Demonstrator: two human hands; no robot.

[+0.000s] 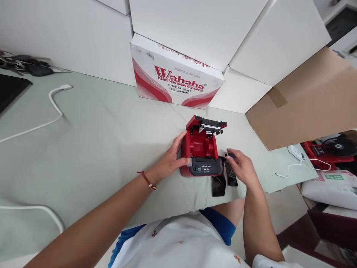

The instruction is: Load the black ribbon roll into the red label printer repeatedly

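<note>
A small red and black printer (206, 166) stands on the pale green cloth with its lid (208, 122) raised and its red inner bay showing. My left hand (175, 152) grips its left side, fingers along the wall and thumb on the front panel corner. To the right of the printer, my right hand (242, 166) is closed on a small dark roll (230, 155), whose near end shows a hole. Beside and below that hand lie glossy dark strips (219, 186); how they join the roll and the printer is partly hidden.
A Wahaha water carton (178, 80) stands behind the printer against white boxes (181, 22). On the right is a brown cardboard box (306, 108). A white cable (54, 102) crosses the cloth (111, 149) at left, with dark-handled tools (39, 70) beyond.
</note>
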